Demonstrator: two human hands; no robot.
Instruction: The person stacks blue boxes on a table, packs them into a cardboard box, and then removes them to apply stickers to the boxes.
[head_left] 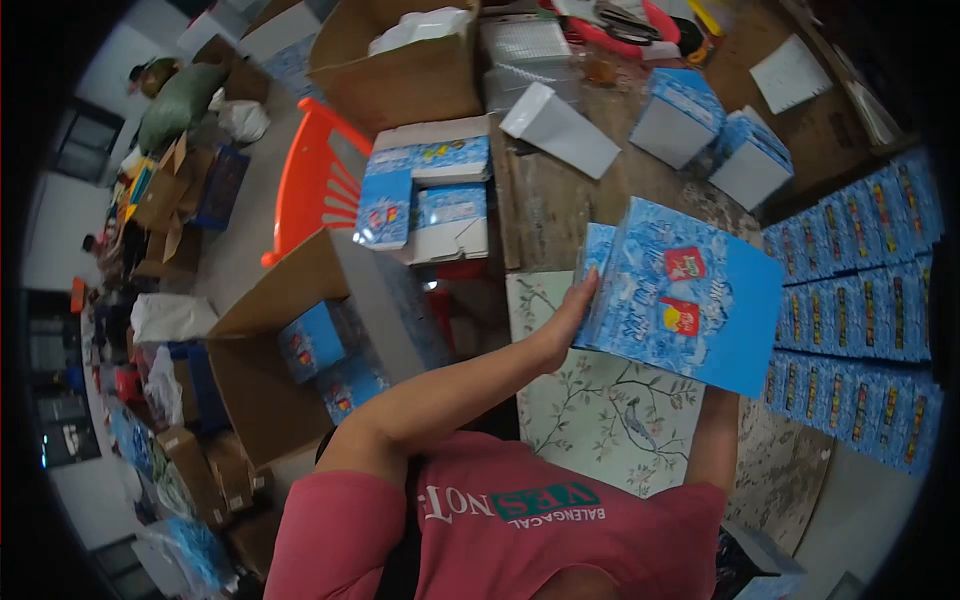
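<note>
A blue printed carton (pixel 690 300) with an icy pattern and red-and-yellow logos is held up in front of me, over the table. My left hand (pixel 577 305) is closed on its left edge, where a second blue printed piece (pixel 598 243) shows behind. My right forearm reaches up behind the carton's lower right corner; that hand is hidden by the carton. Below lies a pale green board (pixel 560 400) with a branch and bird pattern. Farther back on the table stand a white box (pixel 562 130) and two blue-and-white boxes (pixel 680 118) (pixel 752 160).
Rows of blue sachets (pixel 850 310) are at the right. To the left, an open cardboard box (pixel 250 370) holds blue cartons. An orange chair (pixel 300 170) stands beyond it, near stacked blue cartons (pixel 385 205). Another cardboard box (pixel 400 85) is at the back.
</note>
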